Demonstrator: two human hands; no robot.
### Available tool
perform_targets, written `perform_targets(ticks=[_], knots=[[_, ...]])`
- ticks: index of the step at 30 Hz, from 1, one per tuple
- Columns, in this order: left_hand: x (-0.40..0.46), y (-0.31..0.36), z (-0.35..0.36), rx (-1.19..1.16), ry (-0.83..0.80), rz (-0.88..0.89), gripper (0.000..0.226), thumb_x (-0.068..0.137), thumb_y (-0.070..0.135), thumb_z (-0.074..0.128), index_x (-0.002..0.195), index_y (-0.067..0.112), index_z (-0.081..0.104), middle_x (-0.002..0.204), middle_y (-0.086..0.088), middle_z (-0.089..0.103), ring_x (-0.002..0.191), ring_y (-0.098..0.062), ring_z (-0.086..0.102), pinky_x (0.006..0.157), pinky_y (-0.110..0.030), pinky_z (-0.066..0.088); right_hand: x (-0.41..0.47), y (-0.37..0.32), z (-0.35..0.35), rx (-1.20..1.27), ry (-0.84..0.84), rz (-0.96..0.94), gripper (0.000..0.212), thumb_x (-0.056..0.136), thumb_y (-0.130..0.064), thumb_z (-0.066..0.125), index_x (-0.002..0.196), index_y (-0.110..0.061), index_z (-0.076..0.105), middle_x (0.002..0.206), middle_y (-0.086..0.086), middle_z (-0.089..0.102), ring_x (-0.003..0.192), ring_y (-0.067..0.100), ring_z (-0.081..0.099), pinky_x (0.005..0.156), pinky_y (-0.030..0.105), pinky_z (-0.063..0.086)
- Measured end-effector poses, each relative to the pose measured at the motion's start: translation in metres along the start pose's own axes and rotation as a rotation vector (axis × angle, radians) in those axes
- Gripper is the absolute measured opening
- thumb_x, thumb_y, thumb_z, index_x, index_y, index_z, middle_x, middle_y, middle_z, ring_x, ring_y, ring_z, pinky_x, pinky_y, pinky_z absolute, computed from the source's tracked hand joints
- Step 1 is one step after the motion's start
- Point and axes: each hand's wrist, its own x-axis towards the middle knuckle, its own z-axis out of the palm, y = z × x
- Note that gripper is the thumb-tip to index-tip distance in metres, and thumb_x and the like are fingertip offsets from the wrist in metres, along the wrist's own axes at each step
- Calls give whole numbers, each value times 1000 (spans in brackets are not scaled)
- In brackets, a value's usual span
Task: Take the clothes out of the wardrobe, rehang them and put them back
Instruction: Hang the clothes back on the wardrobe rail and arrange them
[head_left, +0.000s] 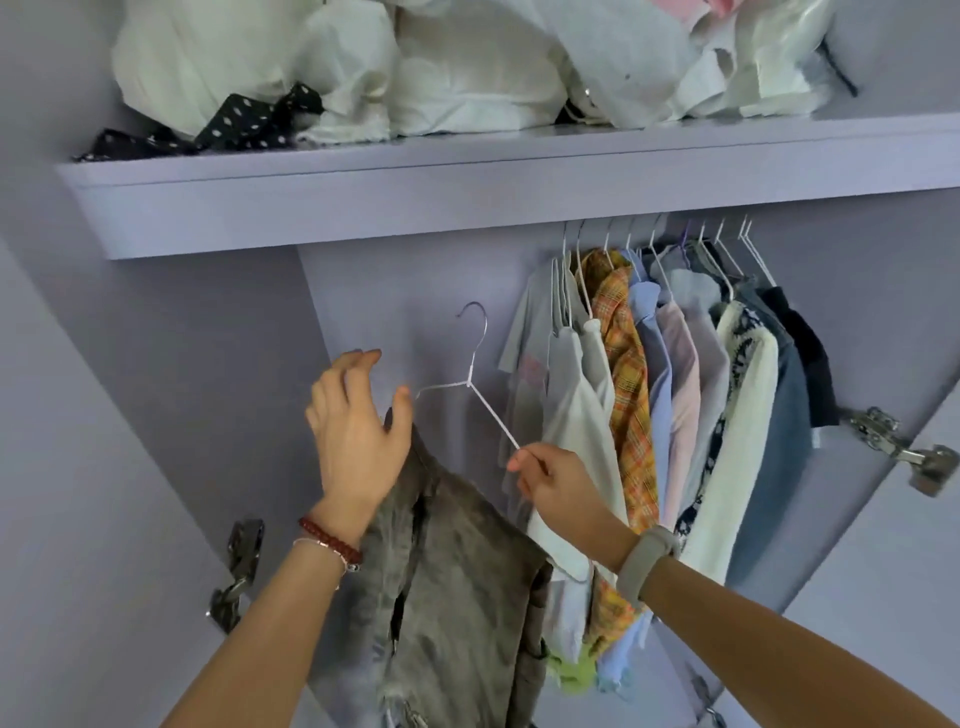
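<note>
A white wire hanger (470, 382) hangs in front of the open lilac wardrobe, hook up, left of the hanging clothes. My right hand (553, 483) pinches the lower end of its right arm. A grey garment (457, 597) is draped over the hanger's lower part and hangs down between my forearms. My left hand (356, 431) is over the top of the garment at the hanger's left arm, fingers loosely spread; I cannot tell whether it touches. Several shirts (670, 405) hang on white hangers on the right, their hooks running up under the shelf.
The shelf (467, 182) above carries a heap of white clothes (467, 62) and a black dotted cloth (234, 124). Metal door hinges sit at the left (239, 571) and right (904, 452). The wardrobe's back wall (405, 291) left of the shirts is bare.
</note>
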Motion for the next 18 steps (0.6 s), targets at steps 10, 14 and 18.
perform_targets(ticks=[10,14,18], knots=[[77,47,-6,315,269,410,57,86,25,49,141,21,35,148,-21,27,138,-39,16,110,-55,11,93,-27,7,-19,409,-22,26,93,-5,37,93,-3,63,84,8,63,84,29,58,67,26,38],[94,46,6,449,253,375,64,87,30,52,145,21,24,148,-26,24,136,-45,11,107,-62,3,141,-36,-5,-71,462,31,25,88,0,39,93,-3,63,101,17,66,96,35,58,69,27,37],[98,38,13,530,312,386,65,89,39,50,145,22,23,145,-25,28,133,-41,12,104,-63,8,173,-28,-11,-108,449,176,24,87,-3,41,97,-4,63,106,20,64,100,37,58,75,30,41]])
